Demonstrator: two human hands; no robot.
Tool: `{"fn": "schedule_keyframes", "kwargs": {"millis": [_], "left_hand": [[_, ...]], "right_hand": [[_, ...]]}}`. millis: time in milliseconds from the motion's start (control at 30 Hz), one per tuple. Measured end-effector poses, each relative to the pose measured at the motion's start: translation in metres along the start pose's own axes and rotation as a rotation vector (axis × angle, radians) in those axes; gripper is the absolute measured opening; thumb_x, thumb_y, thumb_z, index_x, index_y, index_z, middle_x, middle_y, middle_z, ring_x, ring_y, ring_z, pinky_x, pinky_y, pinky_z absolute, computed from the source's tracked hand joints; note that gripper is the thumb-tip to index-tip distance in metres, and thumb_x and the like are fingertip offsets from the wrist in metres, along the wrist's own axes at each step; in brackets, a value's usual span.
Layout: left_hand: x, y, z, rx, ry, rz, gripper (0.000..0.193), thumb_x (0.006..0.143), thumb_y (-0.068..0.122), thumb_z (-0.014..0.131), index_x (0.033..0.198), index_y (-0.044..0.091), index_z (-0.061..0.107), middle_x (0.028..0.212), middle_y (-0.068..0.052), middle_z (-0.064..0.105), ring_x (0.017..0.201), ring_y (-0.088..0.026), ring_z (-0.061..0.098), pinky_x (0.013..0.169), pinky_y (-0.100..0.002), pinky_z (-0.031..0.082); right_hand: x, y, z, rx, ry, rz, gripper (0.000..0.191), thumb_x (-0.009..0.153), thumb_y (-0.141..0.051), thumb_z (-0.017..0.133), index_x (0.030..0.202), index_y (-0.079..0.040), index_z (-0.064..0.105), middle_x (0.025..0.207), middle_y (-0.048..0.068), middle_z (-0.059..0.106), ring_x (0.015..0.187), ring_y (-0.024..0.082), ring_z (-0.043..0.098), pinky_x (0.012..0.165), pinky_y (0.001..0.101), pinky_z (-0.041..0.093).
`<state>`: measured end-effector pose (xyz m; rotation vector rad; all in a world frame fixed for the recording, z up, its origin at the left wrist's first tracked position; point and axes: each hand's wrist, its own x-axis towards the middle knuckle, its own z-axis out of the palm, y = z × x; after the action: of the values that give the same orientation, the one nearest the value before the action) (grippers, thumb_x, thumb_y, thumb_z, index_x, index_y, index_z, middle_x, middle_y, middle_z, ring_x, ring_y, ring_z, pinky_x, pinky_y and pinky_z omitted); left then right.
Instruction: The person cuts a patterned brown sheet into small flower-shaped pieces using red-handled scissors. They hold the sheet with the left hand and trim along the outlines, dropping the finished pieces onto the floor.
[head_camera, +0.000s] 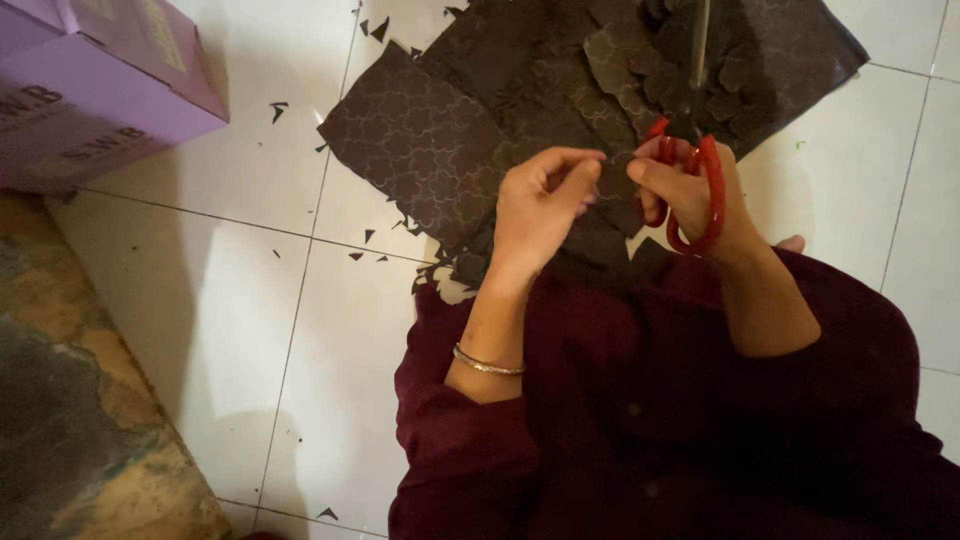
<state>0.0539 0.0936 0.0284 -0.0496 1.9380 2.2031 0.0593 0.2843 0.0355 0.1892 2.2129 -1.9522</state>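
Observation:
My right hand grips a pair of scissors with red handles; the blades point away from me over a heap of cut pieces. My left hand pinches a small piece of dark patterned fabric between thumb and fingers, just left of the scissors. A thin metal bangle sits on my left wrist. Large dark brown fabric sheets with an embossed quatrefoil pattern lie spread on the white tiled floor in front of me. I wear dark maroon sleeves.
A lilac cardboard box stands at the upper left. A worn mat or cushion lies along the left edge. Small dark fabric scraps are scattered on the tiles. A pile of cut-out shapes rests on the fabric.

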Motion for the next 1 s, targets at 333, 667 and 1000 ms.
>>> {"fn": "schedule_keyframes", "kwargs": {"millis": [333,667,1000], "left_hand": [[0.013,-0.036,0.01,0.065,-0.015,0.051,0.016,0.099,0.017,0.07,0.101,0.002,0.075,0.084,0.0,0.069,0.075,-0.008,0.059,0.069,-0.023,0.05],[0.024,-0.053,0.014,-0.019,-0.025,-0.112,0.019,0.092,0.017,0.07,0.106,0.005,0.076,0.091,-0.003,0.073,0.077,-0.013,0.067,0.066,-0.03,0.059],[0.047,-0.11,0.036,0.883,0.168,-0.068,0.019,0.087,0.021,0.07,0.099,0.008,0.077,0.1,-0.013,0.077,0.096,-0.031,0.072,0.087,-0.041,0.055]], "right_hand": [[-0.001,-0.007,0.004,-0.262,-0.014,0.041,0.02,0.089,-0.021,0.073,0.091,-0.002,0.068,0.063,0.003,0.061,0.052,0.01,0.056,0.047,0.0258,0.043],[0.003,-0.004,-0.012,-0.23,0.129,0.189,0.022,0.092,-0.028,0.073,0.094,-0.005,0.072,0.062,0.002,0.061,0.049,0.011,0.054,0.046,0.0278,0.041],[-0.008,0.005,-0.111,0.804,0.051,-0.165,0.024,0.113,-0.018,0.058,0.096,-0.004,0.066,0.071,0.003,0.054,0.066,0.015,0.051,0.077,0.033,0.053]]}}
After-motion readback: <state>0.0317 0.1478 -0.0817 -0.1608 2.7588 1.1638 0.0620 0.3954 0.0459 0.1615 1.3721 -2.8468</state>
